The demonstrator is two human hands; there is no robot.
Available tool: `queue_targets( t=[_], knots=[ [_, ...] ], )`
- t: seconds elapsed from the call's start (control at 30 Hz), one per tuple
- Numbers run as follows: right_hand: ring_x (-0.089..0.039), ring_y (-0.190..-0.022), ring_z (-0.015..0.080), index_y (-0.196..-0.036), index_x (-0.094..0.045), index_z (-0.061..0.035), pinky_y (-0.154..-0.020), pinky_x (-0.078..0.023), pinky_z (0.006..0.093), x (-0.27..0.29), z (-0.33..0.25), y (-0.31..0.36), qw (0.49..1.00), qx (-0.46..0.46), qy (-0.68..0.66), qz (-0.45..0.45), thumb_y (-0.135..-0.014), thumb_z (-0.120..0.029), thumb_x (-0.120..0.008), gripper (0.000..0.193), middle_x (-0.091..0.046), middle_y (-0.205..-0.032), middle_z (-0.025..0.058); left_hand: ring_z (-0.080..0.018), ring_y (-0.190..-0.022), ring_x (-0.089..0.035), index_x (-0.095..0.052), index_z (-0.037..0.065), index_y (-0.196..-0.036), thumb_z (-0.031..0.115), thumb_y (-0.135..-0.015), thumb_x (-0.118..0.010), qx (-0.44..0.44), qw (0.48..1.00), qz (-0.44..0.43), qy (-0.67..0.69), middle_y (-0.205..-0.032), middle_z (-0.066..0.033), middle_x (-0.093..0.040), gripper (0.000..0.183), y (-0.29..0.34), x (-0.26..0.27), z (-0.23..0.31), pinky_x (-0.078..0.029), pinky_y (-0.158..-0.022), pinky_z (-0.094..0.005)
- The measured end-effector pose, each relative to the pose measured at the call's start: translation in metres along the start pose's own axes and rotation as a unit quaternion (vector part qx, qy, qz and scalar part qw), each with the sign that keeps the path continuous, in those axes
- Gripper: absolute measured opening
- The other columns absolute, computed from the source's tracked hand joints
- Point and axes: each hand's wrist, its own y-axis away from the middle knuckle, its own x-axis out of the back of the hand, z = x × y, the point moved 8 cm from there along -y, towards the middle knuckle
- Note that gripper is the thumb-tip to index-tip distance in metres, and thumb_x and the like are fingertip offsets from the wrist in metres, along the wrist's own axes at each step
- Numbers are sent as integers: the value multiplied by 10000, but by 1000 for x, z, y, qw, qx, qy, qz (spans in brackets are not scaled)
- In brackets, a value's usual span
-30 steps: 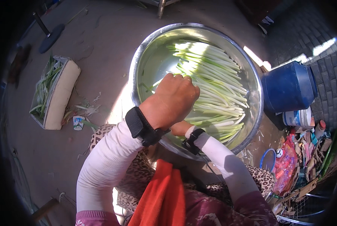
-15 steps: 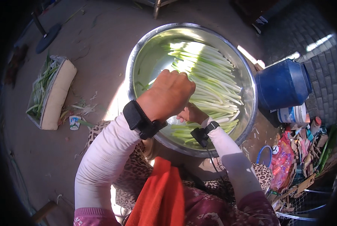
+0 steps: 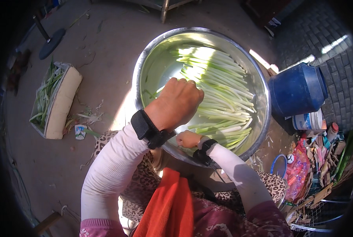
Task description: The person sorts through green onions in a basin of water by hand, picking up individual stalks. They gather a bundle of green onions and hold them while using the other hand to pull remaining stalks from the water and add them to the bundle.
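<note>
A large shiny metal basin (image 3: 142,67) stands before me. Peeled green onions (image 3: 224,91) lie side by side in it, white ends to the right. Above the basin's left part is my left hand (image 3: 176,100), curled into a fist with its back turned up; a thin green piece shows just beyond its left side. My right hand (image 3: 189,139) is lower, just inside the near rim, with its fingers closed. Whatever either hand grips is hidden. Both wrists wear black straps, and white sleeves cover the forearms.
On the left a pale box (image 3: 64,102) holds green leaves, with a paper cup (image 3: 80,132) and scraps near it. A blue barrel (image 3: 295,89), a white bucket (image 3: 308,119) and a heap of wood and plastic bottles (image 3: 297,170) lie to the right.
My right hand has drawn down and left, away from the green onions to the near rim. My left hand stays nearly in place, and the view has shifted slightly.
</note>
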Motion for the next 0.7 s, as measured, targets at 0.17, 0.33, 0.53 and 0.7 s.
queue_targets(
  t=[0.17, 0.33, 0.53, 0.7],
  knots=[
    [-644, -696, 276, -847, -637, -22, -673, -513, 381, 50, 21, 22, 980, -91, -170, 55, -795, -200, -577, 195, -667, -827, 152, -264, -817, -580, -613, 70, -864, 88, -772, -558, -2, 1000, 1, 14, -784, -109, -576, 108, -5, 1, 4, -444, -713, -387],
    [-606, -676, 111, -937, -574, -16, -601, -488, 258, 101, 49, 79, 915, -138, -347, 149, -885, -151, -556, 145, -634, -820, 54, -293, -809, -599, -617, 57, -858, 92, -757, -581, -9, 1000, -19, 12, -796, -125, -594, 112, -9, -3, 4, -465, -713, -406],
    [-602, -693, 111, -927, -569, -16, -609, -474, 246, 150, 70, 191, 903, -155, -339, 212, -896, -189, -568, 176, -631, -839, 55, -311, -789, -633, -638, 31, -827, 59, -738, -608, -13, 1000, -13, 22, -804, -152, -629, 98, -9, -3, 11, -491, -701, -403],
    [-625, -752, 118, -962, -568, -48, -668, -496, 230, 170, 136, 345, 788, -209, -431, 386, -884, -188, -600, 163, -636, -896, 58, -330, -873, -621, -619, 16, -926, 111, -763, -685, 2, 997, -72, 19, -889, -165, -629, 200, -14, -7, 16, -493, -777, -419]
  ],
)
